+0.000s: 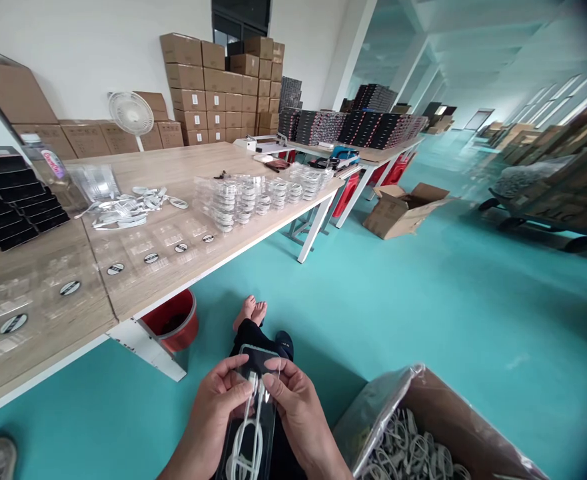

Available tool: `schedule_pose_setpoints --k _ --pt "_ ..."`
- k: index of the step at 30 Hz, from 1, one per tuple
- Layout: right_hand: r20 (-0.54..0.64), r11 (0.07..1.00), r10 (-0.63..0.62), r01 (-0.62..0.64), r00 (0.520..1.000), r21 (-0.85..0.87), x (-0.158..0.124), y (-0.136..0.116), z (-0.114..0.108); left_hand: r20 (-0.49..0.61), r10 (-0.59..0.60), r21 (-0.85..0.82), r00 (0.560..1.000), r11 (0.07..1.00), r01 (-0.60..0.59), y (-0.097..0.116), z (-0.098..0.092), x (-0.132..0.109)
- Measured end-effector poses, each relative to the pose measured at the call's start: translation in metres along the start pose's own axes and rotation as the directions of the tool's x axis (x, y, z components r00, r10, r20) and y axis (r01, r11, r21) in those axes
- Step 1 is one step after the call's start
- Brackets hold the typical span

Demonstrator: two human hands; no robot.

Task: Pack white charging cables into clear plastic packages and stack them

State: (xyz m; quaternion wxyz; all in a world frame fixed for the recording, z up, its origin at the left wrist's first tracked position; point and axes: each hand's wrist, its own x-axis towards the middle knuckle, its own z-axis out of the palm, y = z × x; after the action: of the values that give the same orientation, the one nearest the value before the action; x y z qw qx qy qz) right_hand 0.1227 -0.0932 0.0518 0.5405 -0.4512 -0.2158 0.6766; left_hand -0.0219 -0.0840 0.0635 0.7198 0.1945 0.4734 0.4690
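Observation:
My left hand and my right hand meet low in the view, both closed on a clear plastic blister pack with a coiled white cable in it. My thumbs and forefingers pinch the cable's plug end near the pack's top. Below the pack my legs stretch out to bare feet on the teal floor.
A cardboard box lined with plastic holds several white cables at my right. A long wooden table on my left carries clear packs, loose cables and black trays. A red bucket stands beneath it. Stacked cartons line the back wall.

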Motion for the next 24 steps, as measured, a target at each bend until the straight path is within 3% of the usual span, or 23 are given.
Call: schedule_pose_setpoints --k 7,14,19,24 --pt "0.046 0.999 0.021 -0.023 0.999 0.044 -0.0030 -0.0058 0.0046 0.043 0.041 -0.021 0.998 0.999 -0.040 -0.0023 -0.0012 -0.0016" --pt "0.038 0.999 0.020 -0.021 0.999 0.036 -0.0016 -0.0056 0.0061 0.095 -0.061 0.017 0.994 0.998 0.060 -0.0006 -0.0040 -0.0039" --pt "0.019 0.994 -0.056 0.057 0.998 -0.089 -0.0005 -0.0051 0.0037 0.184 -0.097 0.013 0.978 0.995 0.097 -0.0035 -0.0001 -0.0070" --pt "0.028 0.949 -0.087 0.091 0.996 -0.302 0.0020 -0.0058 0.0001 0.193 -0.140 -0.019 0.971 0.989 0.146 -0.0033 0.0020 -0.0085"
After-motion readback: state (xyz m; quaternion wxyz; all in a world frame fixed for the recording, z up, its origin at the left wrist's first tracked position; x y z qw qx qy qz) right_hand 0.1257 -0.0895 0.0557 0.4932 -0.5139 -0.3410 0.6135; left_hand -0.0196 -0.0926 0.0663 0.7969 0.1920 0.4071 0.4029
